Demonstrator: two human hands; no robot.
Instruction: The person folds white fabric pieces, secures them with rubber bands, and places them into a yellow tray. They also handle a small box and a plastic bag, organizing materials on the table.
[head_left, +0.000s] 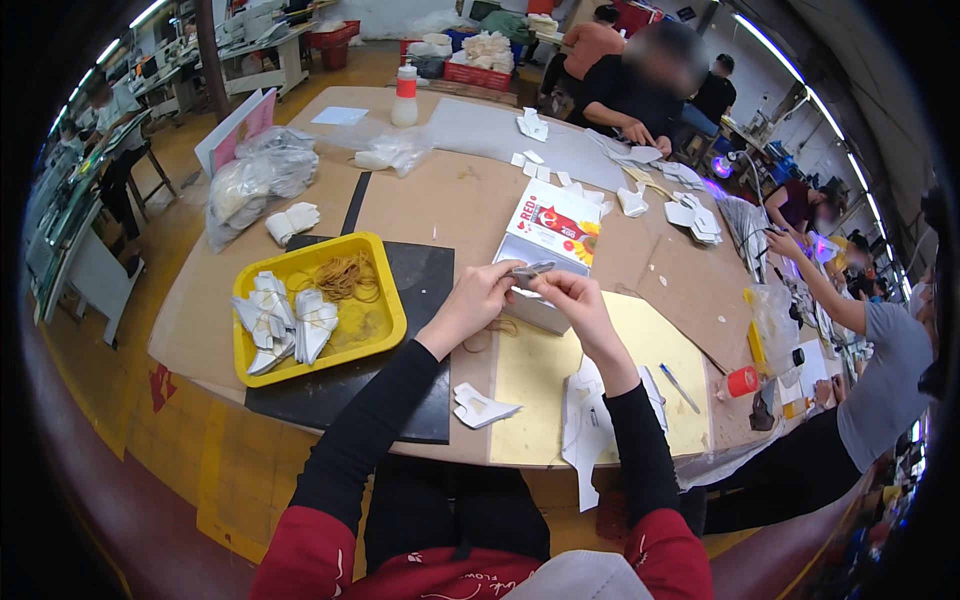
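My left hand point(480, 295) and my right hand point(572, 297) meet above the table, both pinching a small grey bundle of cut pieces point(528, 270) between the fingertips. Just behind the hands stands a white and red cardboard box point(556, 228). A rubber band point(497, 327) lies on the table under my left wrist. To the left sits a yellow tray point(385, 322) holding tied white bundles point(287, 318) and a heap of rubber bands point(346, 275). A small stack of white pieces point(480, 408) lies near the table's front edge.
A yellow sheet point(535, 385) with a pen point(679, 388) and a red cap point(741, 381) lies at the right. Plastic bags point(255, 185), a white bottle point(405, 97) and scattered white pieces point(690, 215) are farther back. Other people work at the far end and at the right.
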